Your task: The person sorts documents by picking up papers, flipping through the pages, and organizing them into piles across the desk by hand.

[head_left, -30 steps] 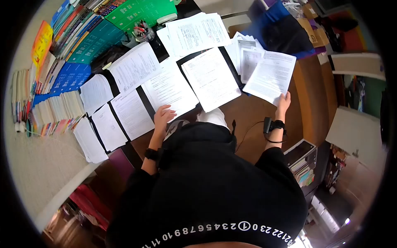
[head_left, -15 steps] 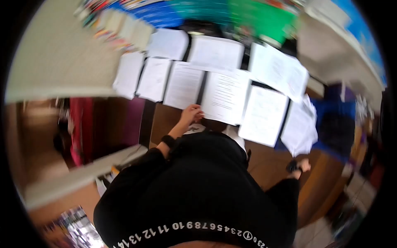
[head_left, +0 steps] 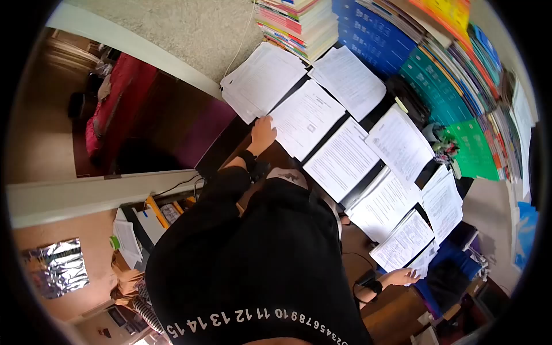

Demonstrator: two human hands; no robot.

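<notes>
Two rows of printed paper stacks run diagonally over the dark desk. My left hand (head_left: 263,135) is at the near edge, where the far-left stack (head_left: 264,80) and the stack beside it (head_left: 307,119) meet. Its fingers are curled together, and what lies under the fingertips is hidden. Toward the lower right, my right hand (head_left: 401,277) reaches the loose sheets (head_left: 424,261) at the row's end, its fingers apart. Just above it lies a pile of forms (head_left: 402,241). Between the hands are a text sheet (head_left: 341,160) and a thicker stack (head_left: 384,206).
Piled books (head_left: 302,26), blue file boxes (head_left: 374,35), a teal one (head_left: 440,86) and a green one (head_left: 474,148) line the back. A pen holder (head_left: 441,144) stands before them. A blue bag (head_left: 454,270) is at the right; a cable hangs near my right wrist.
The view has swung toward the left end of the desk. My left hand has moved left along the stacks. My right hand, on a sheet earlier, then away from the papers, is back at the right-end sheets.
</notes>
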